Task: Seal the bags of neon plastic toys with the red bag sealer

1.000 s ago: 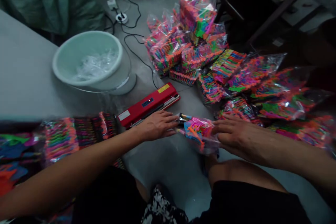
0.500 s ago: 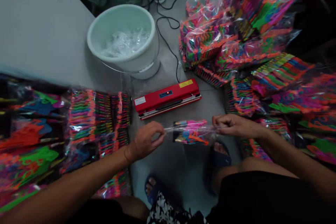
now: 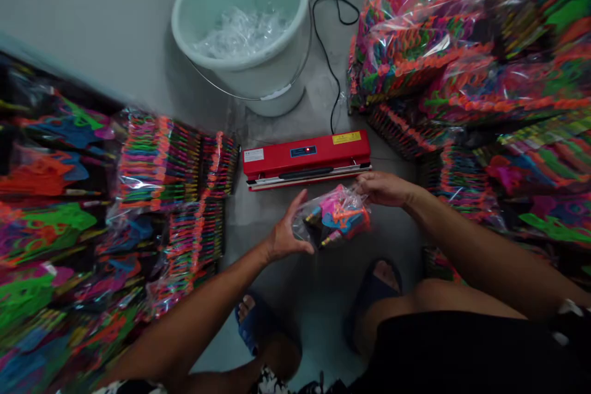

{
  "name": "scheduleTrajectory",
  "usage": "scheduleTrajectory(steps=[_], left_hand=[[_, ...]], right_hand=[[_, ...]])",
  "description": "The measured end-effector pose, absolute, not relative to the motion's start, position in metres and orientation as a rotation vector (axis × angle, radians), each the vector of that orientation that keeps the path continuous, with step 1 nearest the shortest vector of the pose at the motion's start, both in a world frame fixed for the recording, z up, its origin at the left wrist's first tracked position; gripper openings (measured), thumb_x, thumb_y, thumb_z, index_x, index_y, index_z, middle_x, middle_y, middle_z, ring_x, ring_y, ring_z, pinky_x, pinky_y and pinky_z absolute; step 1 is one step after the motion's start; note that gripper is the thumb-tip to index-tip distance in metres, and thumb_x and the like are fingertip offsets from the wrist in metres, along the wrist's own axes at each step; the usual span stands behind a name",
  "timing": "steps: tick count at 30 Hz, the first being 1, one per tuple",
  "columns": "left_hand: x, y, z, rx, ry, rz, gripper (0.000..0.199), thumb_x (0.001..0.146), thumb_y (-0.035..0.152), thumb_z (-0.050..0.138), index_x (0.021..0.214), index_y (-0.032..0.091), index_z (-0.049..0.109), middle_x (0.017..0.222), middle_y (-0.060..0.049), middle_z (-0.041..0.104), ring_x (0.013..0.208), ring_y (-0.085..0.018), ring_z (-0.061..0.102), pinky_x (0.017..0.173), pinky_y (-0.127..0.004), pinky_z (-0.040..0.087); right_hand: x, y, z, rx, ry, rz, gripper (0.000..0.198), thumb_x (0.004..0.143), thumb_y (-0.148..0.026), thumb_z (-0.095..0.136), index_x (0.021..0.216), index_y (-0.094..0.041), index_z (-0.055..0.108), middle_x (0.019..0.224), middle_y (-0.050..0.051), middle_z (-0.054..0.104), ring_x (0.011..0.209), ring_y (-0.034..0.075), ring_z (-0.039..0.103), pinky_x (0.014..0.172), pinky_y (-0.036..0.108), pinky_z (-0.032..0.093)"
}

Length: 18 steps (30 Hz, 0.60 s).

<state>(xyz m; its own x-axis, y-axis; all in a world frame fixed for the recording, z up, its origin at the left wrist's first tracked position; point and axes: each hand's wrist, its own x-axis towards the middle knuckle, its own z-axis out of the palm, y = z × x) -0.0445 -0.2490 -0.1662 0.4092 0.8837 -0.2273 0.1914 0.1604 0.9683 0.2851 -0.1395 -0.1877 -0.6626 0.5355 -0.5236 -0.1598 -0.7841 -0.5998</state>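
Observation:
A clear plastic bag (image 3: 336, 214) with pink, blue and orange plastic pieces and yellow-tipped sticks inside hangs between my hands. At its upper right end, my right hand (image 3: 383, 188) pinches the gathered plastic. My left hand (image 3: 289, 233) is open at the bag's left end, thumb and fingers spread apart around the plastic and seeming to touch it. Just beyond the bag, a red bag sealer (image 3: 305, 157) lies on the floor with its small red light lit. The sealer's dark-handled arm runs along the side facing me.
Behind the sealer stands a pale green bucket (image 3: 277, 83) with crumpled clear plastic inside. A black cable (image 3: 329, 52) runs from the sealer to a socket. Stacked colourful bagged goods line the left (image 3: 157, 163) and right (image 3: 415, 43). My sandalled feet are below.
My left hand has gone from pinching the stretched bag end to open fingers. The bag is slack and tilted, and my right hand still grips it. The view has shifted.

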Motion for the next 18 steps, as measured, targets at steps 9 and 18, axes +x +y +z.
scheduleTrajectory(steps=[9, 18], left_hand=[[0.014, -0.244, -0.166, 1.199, 1.399, 1.026, 0.042, 0.101, 0.056, 0.060, 0.118, 0.022, 0.078, 0.133, -0.011, 0.073, 0.132, -0.028, 0.063, 0.121, -0.045, 0.043], [-0.018, -0.231, -0.212, 0.670, 1.518, 0.971, 0.056, 0.078, 0.072, 0.079, 0.083, 0.017, 0.078, 0.082, -0.008, 0.075, 0.079, -0.023, 0.069, 0.076, -0.034, 0.056]], right_hand=[[0.270, -0.133, -0.202, -1.175, -0.642, 2.322, 0.025, 0.056, -0.019, 0.080, 0.062, -0.018, 0.055, 0.059, -0.005, 0.057, 0.053, 0.008, 0.050, 0.049, 0.020, 0.046], [0.260, -0.158, -0.245, -1.301, -0.751, 2.132, 0.043, 0.058, -0.032, 0.088, 0.061, -0.022, 0.047, 0.058, -0.007, 0.052, 0.056, 0.010, 0.049, 0.056, 0.023, 0.048]])
